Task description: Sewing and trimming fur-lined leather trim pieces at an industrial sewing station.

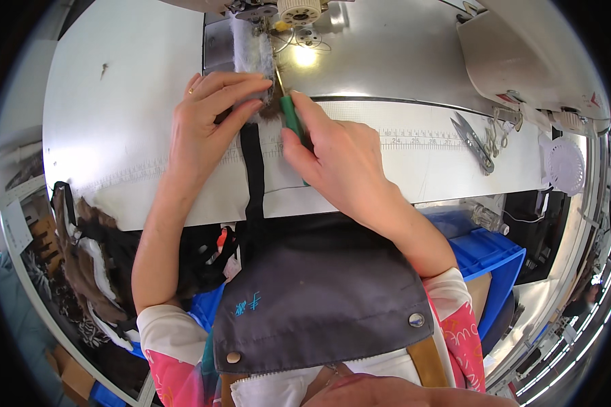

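A strip of pale grey and brown fur [250,51] runs toward me from under the sewing machine head [299,11]. My left hand [207,115] is closed on the fur's near end, fingertips pinched along its right edge. In my right hand [346,152] is a green-handled awl [291,115], its thin metal shaft pointing away from me. The shaft lies against the fur's brown edge, just right of my left fingertips; its tip is hard to make out. A black ribbon [253,169] trails from the fur over the table's front edge.
Thread snips [474,144] and a looped cord [497,136] lie on the right of the white table [122,142], which has a printed ruler. Another machine part [536,61] overhangs at right. Fur pieces [91,258] hang at left below the table; a blue bin [492,254] stands at right.
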`<state>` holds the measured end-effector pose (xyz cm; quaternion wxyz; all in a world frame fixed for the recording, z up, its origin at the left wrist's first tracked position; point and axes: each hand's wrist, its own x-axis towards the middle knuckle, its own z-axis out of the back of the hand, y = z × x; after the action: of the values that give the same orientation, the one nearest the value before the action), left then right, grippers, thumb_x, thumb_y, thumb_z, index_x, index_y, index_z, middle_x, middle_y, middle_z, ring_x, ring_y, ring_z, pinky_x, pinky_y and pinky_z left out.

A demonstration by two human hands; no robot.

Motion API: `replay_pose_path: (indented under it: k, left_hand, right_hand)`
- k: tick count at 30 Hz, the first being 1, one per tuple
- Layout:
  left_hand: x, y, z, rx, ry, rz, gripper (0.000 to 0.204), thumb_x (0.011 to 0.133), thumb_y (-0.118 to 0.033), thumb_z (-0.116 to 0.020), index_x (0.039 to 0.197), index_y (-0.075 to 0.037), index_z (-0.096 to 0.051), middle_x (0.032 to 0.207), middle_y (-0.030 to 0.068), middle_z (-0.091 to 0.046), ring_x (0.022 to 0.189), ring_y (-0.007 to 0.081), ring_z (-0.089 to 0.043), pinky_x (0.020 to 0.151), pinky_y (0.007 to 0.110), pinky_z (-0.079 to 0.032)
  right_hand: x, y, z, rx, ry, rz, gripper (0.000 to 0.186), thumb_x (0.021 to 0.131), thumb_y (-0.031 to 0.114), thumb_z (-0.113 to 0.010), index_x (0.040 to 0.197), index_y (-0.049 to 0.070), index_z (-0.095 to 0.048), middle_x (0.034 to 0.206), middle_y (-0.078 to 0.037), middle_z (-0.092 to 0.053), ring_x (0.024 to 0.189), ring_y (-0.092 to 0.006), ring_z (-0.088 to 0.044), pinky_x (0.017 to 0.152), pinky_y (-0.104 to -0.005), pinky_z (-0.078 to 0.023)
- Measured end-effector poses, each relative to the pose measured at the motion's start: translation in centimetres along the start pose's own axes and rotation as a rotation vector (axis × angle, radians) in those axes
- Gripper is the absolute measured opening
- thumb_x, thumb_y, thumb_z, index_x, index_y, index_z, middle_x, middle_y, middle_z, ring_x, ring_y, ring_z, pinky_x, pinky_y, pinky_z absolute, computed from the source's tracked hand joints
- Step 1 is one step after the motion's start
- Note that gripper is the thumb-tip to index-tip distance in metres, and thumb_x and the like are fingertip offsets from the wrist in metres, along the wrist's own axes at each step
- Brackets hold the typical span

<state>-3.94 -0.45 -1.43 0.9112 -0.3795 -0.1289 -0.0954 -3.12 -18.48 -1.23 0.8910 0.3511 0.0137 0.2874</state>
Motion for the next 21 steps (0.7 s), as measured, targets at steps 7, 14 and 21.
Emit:
replay_pose_path:
  k: [7,14,21]
  left_hand:
    - [-0.5,0.9,-0.3,-0.148,-0.015,0.045,0.018,0.074,0.0,-0.063,0.091,-0.008,-0.068,0.095,0.0044,-0.063,0.081,0.0185,-0.056,0.073,0.027,-0.045]
    - [-0.4,0.4,0.3,0.008,0.037,-0.077,0.018,0.073,0.001,-0.064,0.089,-0.006,-0.068,0.097,0.0047,-0.062,0.079,0.0195,-0.056,0.067,0.027,-0.048]
    - [-0.6,0.8,0.2,0.096,-0.017,-0.217,0.017,0.073,-0.001,-0.065,0.09,-0.006,-0.067,0.095,0.004,-0.062,0.077,0.0199,-0.056,0.066,0.029,-0.048]
  right_hand:
    - [0.8,-1.0,1.6,-0.069,0.262,0.119,0.037,0.08,0.017,-0.057,0.114,0.005,-0.049,0.06,-0.012,-0.056,0.055,-0.0308,-0.056,0.05,-0.0389,-0.042]
    - [-1.2,-1.8,4.4,0.019,0.543,0.331,0.039,0.078,0.013,-0.057,0.115,0.007,-0.051,0.077,-0.008,-0.058,0.069,-0.0278,-0.056,0.058,-0.0368,-0.044]
    - [-1.8,-4.4,6.0,0.188,0.238,0.147,0.032,0.078,0.012,-0.059,0.11,0.007,-0.055,0.079,-0.008,-0.056,0.063,-0.028,-0.056,0.059,-0.0356,-0.046]
